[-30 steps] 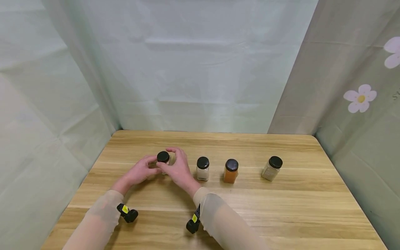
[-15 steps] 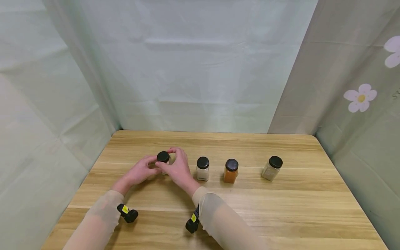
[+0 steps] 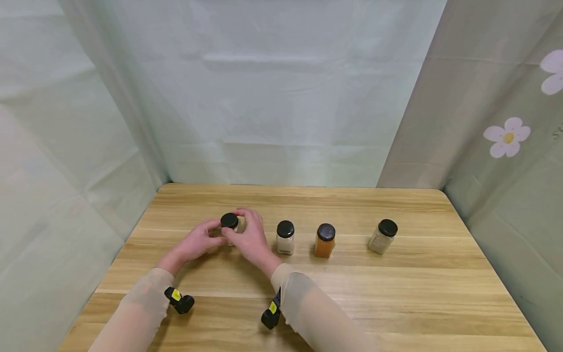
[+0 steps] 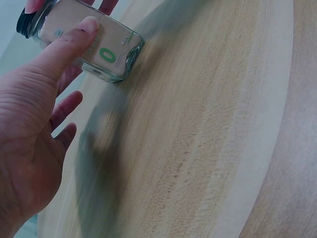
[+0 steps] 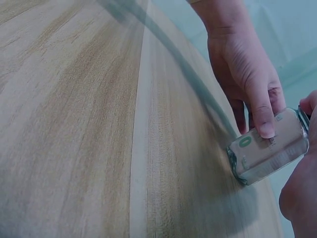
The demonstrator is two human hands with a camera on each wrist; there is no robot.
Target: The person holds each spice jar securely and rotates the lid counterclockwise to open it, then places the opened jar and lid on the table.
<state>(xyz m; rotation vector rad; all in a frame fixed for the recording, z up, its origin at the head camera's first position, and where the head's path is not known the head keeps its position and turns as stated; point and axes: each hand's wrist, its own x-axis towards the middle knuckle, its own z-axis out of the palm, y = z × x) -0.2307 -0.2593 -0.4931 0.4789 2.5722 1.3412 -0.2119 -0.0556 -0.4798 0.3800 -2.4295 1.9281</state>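
A small glass spice jar [image 4: 106, 57] with pale powder inside and a black lid [image 3: 229, 220] stands upright at the left part of the table. My left hand [image 3: 201, 240] grips its glass body, the thumb pressed on the printed front with a green mark in the left wrist view. From the other side my right hand [image 3: 252, 239] pinches the lid between thumb and fingers. Only the edge of that hand shows in the right wrist view, beside the jar's top. The fingers partly hide the jar in the head view.
To the right stand a white-filled jar [image 3: 285, 238], an orange-filled jar [image 3: 325, 241] and a pale-filled jar [image 3: 383, 237], all black-lidded. They share the wooden table [image 3: 396, 298]. Pale cloth [image 3: 281, 98] hangs behind and at both sides.
The right thumb and fingers shift slightly around the lid. My left hand and the jar stay in place, as do the other jars.
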